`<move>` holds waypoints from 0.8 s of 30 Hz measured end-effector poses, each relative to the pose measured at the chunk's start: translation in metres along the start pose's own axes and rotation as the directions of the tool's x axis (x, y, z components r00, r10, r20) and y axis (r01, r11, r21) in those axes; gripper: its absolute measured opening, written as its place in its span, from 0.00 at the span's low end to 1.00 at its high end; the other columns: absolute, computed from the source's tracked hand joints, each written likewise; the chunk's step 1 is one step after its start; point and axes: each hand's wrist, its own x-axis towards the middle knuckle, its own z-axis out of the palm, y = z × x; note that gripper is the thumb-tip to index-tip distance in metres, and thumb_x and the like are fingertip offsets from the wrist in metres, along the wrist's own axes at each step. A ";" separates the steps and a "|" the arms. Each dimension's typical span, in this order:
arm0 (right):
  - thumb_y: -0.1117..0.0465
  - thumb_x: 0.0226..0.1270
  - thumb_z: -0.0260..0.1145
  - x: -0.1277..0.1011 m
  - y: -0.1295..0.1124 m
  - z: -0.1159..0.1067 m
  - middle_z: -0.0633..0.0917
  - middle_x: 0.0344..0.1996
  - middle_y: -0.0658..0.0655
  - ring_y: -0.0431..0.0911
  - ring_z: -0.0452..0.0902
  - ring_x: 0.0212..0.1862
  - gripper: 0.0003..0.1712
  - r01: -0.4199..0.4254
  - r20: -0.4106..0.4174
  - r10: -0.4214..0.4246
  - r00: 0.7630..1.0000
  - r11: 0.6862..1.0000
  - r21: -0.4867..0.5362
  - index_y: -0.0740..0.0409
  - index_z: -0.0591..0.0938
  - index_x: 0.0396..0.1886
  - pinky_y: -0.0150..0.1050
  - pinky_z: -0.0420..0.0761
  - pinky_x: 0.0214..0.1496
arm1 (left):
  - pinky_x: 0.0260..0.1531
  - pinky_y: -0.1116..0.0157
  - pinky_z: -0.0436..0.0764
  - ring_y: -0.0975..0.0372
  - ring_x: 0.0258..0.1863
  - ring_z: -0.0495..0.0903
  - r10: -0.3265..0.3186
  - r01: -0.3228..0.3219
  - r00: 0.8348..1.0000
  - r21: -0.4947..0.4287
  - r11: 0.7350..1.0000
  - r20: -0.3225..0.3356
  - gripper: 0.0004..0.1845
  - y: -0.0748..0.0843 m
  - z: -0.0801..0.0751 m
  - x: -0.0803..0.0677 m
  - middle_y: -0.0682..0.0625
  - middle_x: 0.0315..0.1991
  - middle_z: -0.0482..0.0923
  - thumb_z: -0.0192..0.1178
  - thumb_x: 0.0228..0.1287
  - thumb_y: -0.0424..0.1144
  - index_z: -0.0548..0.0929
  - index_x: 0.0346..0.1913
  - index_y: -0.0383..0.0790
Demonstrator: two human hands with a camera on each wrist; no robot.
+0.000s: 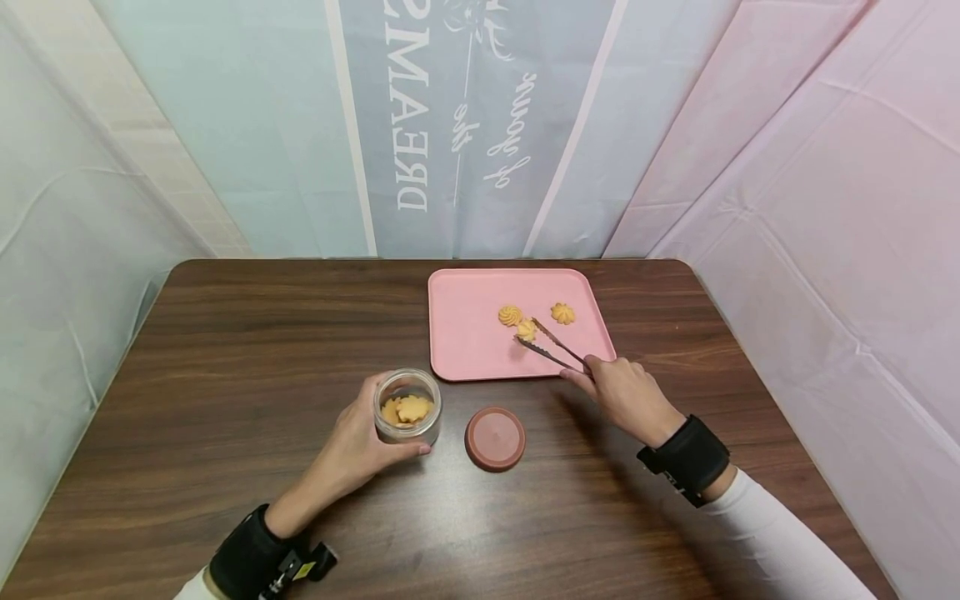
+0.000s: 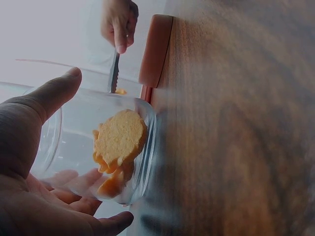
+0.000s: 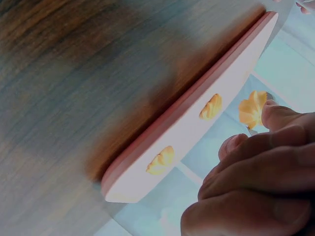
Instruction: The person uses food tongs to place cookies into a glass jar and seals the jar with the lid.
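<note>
My left hand [image 1: 352,446] holds a clear glass jar [image 1: 429,429], fingers around its far side and thumb on the near side. Inside the jar lie flower-shaped cookies [image 2: 120,137] at the bottom; its mouth is uncovered. My right hand [image 1: 626,398] grips metal tongs [image 1: 545,353] over a pink tray [image 1: 461,333]. Between the tong tips is a piped cookie [image 3: 252,109], which looks raised off the tray in the right wrist view. A swirled cookie [image 1: 510,315] and a flower-shaped cookie [image 1: 563,313] rest on the tray. Fingers hide most of the tongs in the right wrist view.
A round reddish-brown lid [image 1: 496,439] lies on the dark wooden table [image 1: 300,333], between the jar and my right hand. Printed cloth [image 1: 480,167] hangs behind the table's back edge, and pale cloth [image 1: 847,250] hangs along the right side.
</note>
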 end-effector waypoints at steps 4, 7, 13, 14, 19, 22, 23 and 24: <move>0.48 0.80 0.65 -0.001 -0.003 -0.004 0.67 0.14 0.48 0.42 0.65 0.15 0.22 0.012 -0.012 -0.012 1.000 1.000 -0.011 0.55 0.75 0.27 0.37 0.64 0.17 | 0.59 0.43 0.77 0.46 0.62 0.80 0.006 -0.006 1.000 0.004 1.000 -0.004 0.54 0.001 0.000 0.000 0.39 0.64 0.79 0.89 0.41 0.44 0.68 0.71 0.37; 0.48 0.80 0.65 -0.001 -0.005 -0.006 0.66 0.13 0.48 0.42 0.64 0.14 0.22 0.025 -0.019 -0.026 0.999 1.000 -0.017 0.54 0.74 0.26 0.37 0.62 0.17 | 0.59 0.42 0.77 0.46 0.62 0.80 0.004 -0.004 1.000 0.003 1.000 -0.004 0.55 0.001 0.000 0.000 0.39 0.64 0.79 0.89 0.41 0.44 0.68 0.72 0.37; 0.49 0.79 0.66 -0.001 -0.012 -0.012 0.64 0.13 0.48 0.41 0.62 0.14 0.22 0.059 -0.035 -0.060 0.998 0.998 -0.020 0.54 0.73 0.26 0.36 0.62 0.17 | 0.59 0.43 0.77 0.46 0.62 0.80 0.001 -0.001 1.000 0.002 1.000 -0.004 0.55 0.000 0.000 0.001 0.40 0.64 0.79 0.90 0.41 0.44 0.68 0.72 0.37; 0.49 0.79 0.67 -0.001 -0.013 -0.014 0.64 0.13 0.48 0.41 0.62 0.14 0.22 0.063 -0.039 -0.064 0.997 0.998 -0.021 0.54 0.73 0.26 0.36 0.62 0.18 | 0.59 0.42 0.77 0.46 0.62 0.80 0.003 -0.003 1.000 0.003 1.000 -0.004 0.54 0.000 0.000 0.001 0.40 0.64 0.79 0.89 0.41 0.44 0.68 0.71 0.37; 0.49 0.77 0.68 -0.002 -0.019 -0.019 0.64 0.13 0.47 0.41 0.62 0.14 0.22 0.070 -0.054 -0.071 0.996 0.997 -0.031 0.54 0.72 0.26 0.36 0.61 0.17 | 0.59 0.42 0.77 0.47 0.62 0.80 0.005 -0.004 1.000 0.005 1.000 -0.005 0.54 0.000 0.000 0.001 0.40 0.64 0.80 0.89 0.42 0.45 0.69 0.71 0.37; 0.48 0.77 0.68 -0.003 -0.023 -0.021 0.63 0.13 0.47 0.42 0.62 0.13 0.23 0.071 -0.059 -0.073 0.996 0.997 -0.038 0.54 0.72 0.26 0.37 0.61 0.17 | 0.60 0.43 0.77 0.47 0.62 0.80 0.001 -0.001 1.000 0.002 1.000 -0.004 0.54 0.000 0.000 0.001 0.40 0.64 0.79 0.89 0.41 0.44 0.69 0.71 0.37; 0.48 0.77 0.68 -0.004 -0.024 -0.022 0.63 0.13 0.47 0.42 0.63 0.13 0.23 0.071 -0.061 -0.073 0.995 0.997 -0.041 0.54 0.72 0.26 0.37 0.61 0.17 | 0.60 0.43 0.77 0.47 0.62 0.80 0.002 -0.002 1.000 0.003 1.000 -0.004 0.54 0.000 0.000 0.001 0.40 0.64 0.79 0.89 0.41 0.44 0.69 0.71 0.37; 0.47 0.77 0.68 -0.004 -0.025 -0.022 0.63 0.13 0.47 0.42 0.63 0.13 0.23 0.071 -0.062 -0.073 0.995 0.996 -0.045 0.54 0.73 0.27 0.37 0.61 0.17 | 0.60 0.42 0.77 0.46 0.62 0.80 0.002 -0.002 1.000 0.004 1.000 -0.003 0.54 0.001 0.001 0.001 0.40 0.64 0.79 0.89 0.41 0.44 0.69 0.71 0.37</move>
